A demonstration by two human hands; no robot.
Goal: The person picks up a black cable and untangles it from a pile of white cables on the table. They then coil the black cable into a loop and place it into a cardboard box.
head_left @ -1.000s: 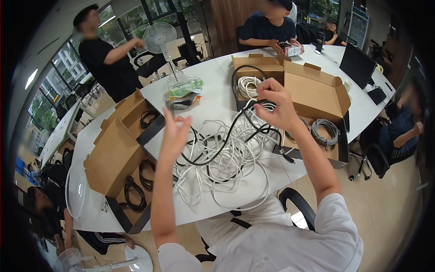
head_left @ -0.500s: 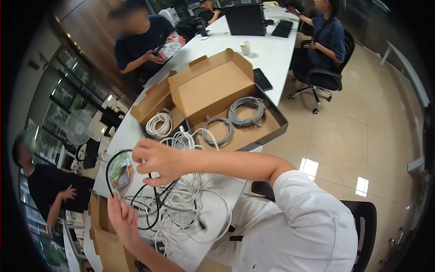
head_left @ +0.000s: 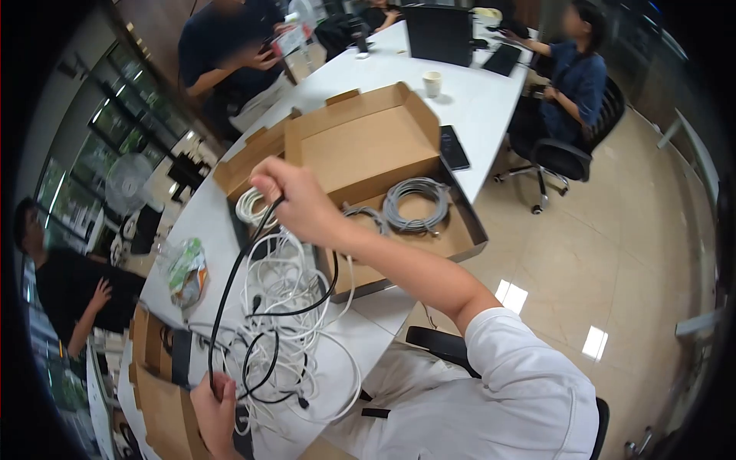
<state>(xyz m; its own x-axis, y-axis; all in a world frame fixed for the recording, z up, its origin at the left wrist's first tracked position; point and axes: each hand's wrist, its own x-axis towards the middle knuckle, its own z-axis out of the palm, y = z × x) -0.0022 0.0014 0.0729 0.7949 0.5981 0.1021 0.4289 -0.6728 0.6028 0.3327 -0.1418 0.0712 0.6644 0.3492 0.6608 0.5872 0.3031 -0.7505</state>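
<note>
A black cable stretches between my two hands. My right hand, raised in front of the open cardboard boxes, is closed round its upper part. Lower down, my left hand grips the same cable, near the lower-left open box. From the right hand a further length of black cable hangs and loops down over a tangled pile of white cables on the table. Black plugs show at the pile's edge.
An open cardboard box holds coiled grey cables; beside it lies a coiled white cable. A green plastic packet, a paper cup, a black tablet and a laptop are on the table. Several people are nearby.
My right hand has moved up and away from my left hand, which has moved down. The black cable, bent in an arc before, is now drawn out longer between them.
</note>
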